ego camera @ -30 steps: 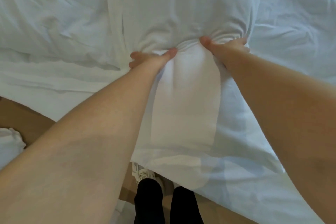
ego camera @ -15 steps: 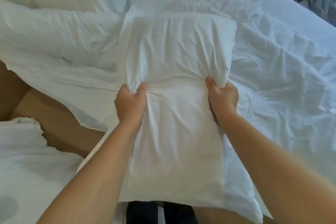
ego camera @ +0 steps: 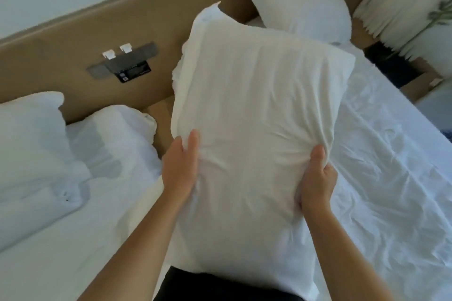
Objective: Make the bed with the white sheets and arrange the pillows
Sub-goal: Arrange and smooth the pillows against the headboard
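Note:
I hold a white pillow point(ego camera: 254, 115) upright in front of me, above the near edge of the bed. My left hand point(ego camera: 181, 168) grips its left side with the thumb on the front face. On the opposite edge, my right hand point(ego camera: 316, 183) pinches bunched fabric. A wrinkled white sheet point(ego camera: 391, 168) covers the mattress on the right. Another white pillow point(ego camera: 298, 5) leans against the tan headboard point(ego camera: 73, 39) at the head of that bed.
A second bed on the left carries a white pillow point(ego camera: 27, 134) and rumpled white bedding point(ego camera: 115, 134). A tan gap point(ego camera: 159, 112) separates the two beds. A grey switch panel point(ego camera: 127, 66) sits on the headboard. A pale pleated lampshade point(ego camera: 401, 2) stands at top right.
The pillow has come up off the bed and stands upright in my hands. My view has swung up, so the headboard and the far pillow now show.

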